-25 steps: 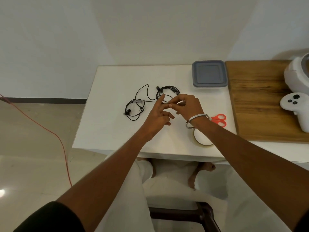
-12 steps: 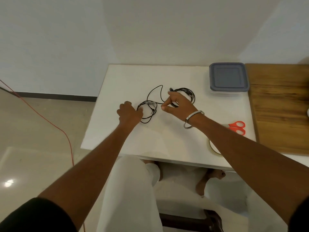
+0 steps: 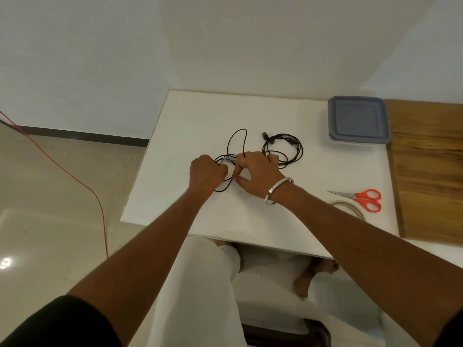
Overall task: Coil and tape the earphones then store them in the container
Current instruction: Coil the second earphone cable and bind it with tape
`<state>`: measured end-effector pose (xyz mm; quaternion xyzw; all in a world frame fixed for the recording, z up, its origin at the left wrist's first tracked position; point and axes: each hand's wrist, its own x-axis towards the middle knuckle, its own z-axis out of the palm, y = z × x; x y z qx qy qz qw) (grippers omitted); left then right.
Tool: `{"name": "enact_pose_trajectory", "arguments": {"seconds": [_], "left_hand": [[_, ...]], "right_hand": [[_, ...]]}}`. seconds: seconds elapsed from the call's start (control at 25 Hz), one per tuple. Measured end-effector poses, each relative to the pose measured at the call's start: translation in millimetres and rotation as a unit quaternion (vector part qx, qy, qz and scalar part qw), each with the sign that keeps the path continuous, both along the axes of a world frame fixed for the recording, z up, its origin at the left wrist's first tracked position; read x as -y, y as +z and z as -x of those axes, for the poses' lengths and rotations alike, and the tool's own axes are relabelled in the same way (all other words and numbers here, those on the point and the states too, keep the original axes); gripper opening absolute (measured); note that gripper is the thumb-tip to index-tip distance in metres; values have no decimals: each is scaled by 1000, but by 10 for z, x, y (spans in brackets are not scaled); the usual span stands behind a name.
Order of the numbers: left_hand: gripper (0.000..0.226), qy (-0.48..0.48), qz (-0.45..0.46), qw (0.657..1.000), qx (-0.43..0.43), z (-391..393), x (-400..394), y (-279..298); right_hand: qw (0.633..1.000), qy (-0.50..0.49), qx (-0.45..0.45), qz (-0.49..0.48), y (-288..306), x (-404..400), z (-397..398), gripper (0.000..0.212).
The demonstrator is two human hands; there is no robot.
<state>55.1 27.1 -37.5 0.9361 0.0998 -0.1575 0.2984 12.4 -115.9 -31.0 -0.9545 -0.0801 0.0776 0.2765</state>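
Black earphones [image 3: 283,149] lie tangled on the white table [image 3: 288,221]. The left hand [image 3: 206,171] is fisted on one loop; the right hand [image 3: 258,175] pinches cord beside it.

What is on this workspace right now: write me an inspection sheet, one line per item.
Surface: white table, wooden board along its right side.
Job's things: black earphones in loose loops; container with grey lid on; tape roll; scissors.
Clutter: nothing seen.
Grippers: left hand closed on the cable; right hand pinching it.
Cables: red cord on the floor.
Surroundings: white walls, tiled floor.
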Motion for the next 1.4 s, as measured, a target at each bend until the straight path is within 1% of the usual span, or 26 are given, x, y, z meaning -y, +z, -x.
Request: {"name": "enact_pose_trajectory", "arguments": {"seconds": [0.04,0.12,0.2,0.28,0.36,0.4,0.44,0.52,0.56,0.6,0.64,0.72,0.84,0.92,1.0,1.04,1.12,1.2,1.28,1.4], "left_hand": [[25,-4,5,1000,3,13,-7,15],[16,10,49,999,-14,23,-20,47],[14,46,104,992,-63,6,-25,72],[19,85,147,980,-105,-43,-43,89],[39,94,175,970,-137,-69,-59,128],[53,82,180,969,-147,-61,-59,156],[67,62,166,974,-142,-52,-47,175],[90,26,75,992,-102,-40,-29,156],[96,20,28,997,-74,-43,-24,136],[93,19,-3,998,-55,-53,-23,108],[83,18,-13,999,-46,-59,-21,90],[61,1,-13,999,-33,-58,-31,76],[42,-28,-30,999,25,-4,-69,72],[41,-41,12,998,43,-11,-77,73],[45,-45,75,995,42,-35,-71,103],[46,-44,93,994,47,-47,-67,129],[39,-18,111,991,70,-67,-82,152],[28,22,109,987,118,-49,-111,188],[22,40,87,985,147,-1,-166,208],[19,11,26,989,146,86,-290,135]], "right_hand": [[1000,13,7,17,-18,0,51,10],[997,41,31,56,-50,0,154,12],[991,66,62,98,-78,-20,228,16],[982,88,73,154,-92,-86,265,26],[969,112,52,216,-101,-169,287,40],[962,123,39,242,-102,-204,295,46],[955,131,33,264,-104,-225,297,50],[945,143,32,293,-95,-255,299,55],[942,145,31,300,-85,-269,297,55],[941,145,29,306,-78,-280,296,55],[939,146,27,310,-74,-292,295,54],[937,146,26,317,-66,-300,293,53],[936,146,25,318,-84,-292,283,54],[937,145,21,317,-87,-290,282,55],[937,145,15,319,-87,-294,279,57],[936,146,12,320,-86,-298,276,58],[934,148,6,325,-79,-303,271,57],[933,147,2,328,-72,-303,264,57],[932,147,-1,330,-63,-307,263,58],[933,146,-8,329,-55,-318,261,59]]}}
